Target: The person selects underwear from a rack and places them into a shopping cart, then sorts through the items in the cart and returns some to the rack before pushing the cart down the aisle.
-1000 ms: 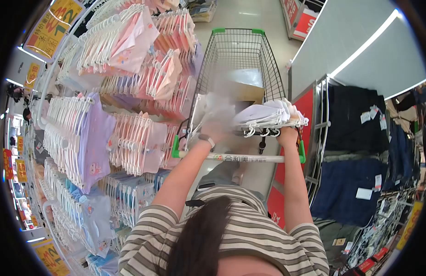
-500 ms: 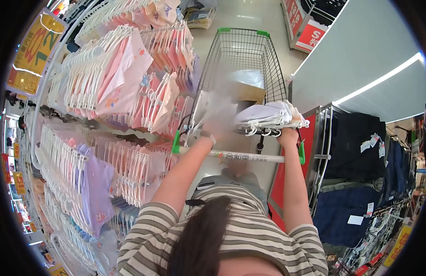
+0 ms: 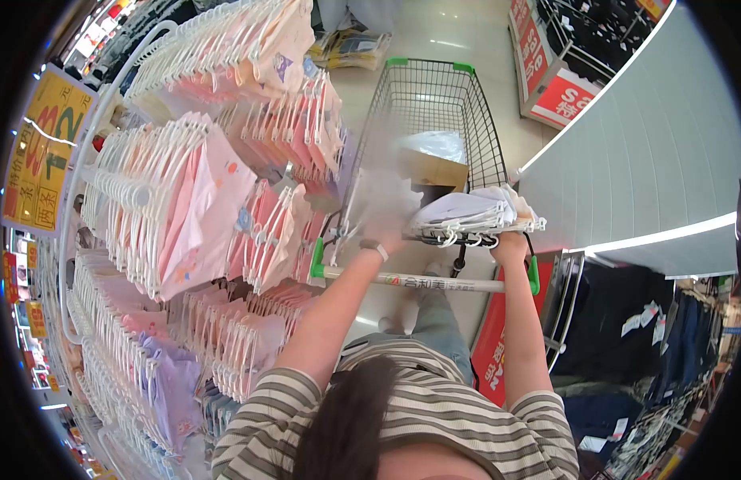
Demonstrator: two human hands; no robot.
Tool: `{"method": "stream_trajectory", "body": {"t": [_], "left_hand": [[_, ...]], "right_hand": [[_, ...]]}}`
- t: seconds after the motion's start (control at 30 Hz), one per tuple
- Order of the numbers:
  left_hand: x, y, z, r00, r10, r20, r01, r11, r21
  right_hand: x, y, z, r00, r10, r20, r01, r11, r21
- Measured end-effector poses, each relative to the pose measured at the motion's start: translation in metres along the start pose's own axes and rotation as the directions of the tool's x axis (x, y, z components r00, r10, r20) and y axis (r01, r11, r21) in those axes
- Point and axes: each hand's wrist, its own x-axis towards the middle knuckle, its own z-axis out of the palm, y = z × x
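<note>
A wire shopping cart (image 3: 486, 136) with green corners and a pale handle bar stands in front of me. White hangers with pale garments (image 3: 474, 210) lie across its near end. My right hand (image 3: 510, 246) is at the right end of these hangers, its fingers mostly hidden beneath them. My left hand (image 3: 386, 228), with a band at the wrist, is beside more white hangers and pale cloth at the cart's left; a blur covers its fingers. Inside the cart are a brown cardboard box (image 3: 438, 170) and a clear plastic package (image 3: 436, 146).
Racks of pink garments (image 3: 206, 212) on white hangers line the left, near a yellow price sign (image 3: 46, 152). Dark clothing (image 3: 614, 320) hangs at the right below a grey panel (image 3: 642, 152). A red-signed bin (image 3: 562, 96) stands ahead right.
The racks on the left and the dark clothing on the right have shifted down and back in view. More of the red-signed bin shows. Both hands stay at the cart's near end.
</note>
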Motion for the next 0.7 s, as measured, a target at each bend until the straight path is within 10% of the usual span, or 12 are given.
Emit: {"method": "stream_trajectory", "body": {"t": [0.5, 0.7], "left_hand": [[0.145, 0.005, -0.013, 0.981, -0.16, -0.109, 0.154, 0.986, -0.059], [0.188, 0.0, -0.037, 0.971, -0.209, -0.119, 0.199, 0.976, -0.088]], "right_hand": [[0.199, 0.026, -0.036, 0.929, -0.205, -0.307, 0.223, 0.975, 0.024], [0.273, 0.019, -0.054, 0.963, -0.243, -0.113, 0.237, 0.969, -0.065]]}}
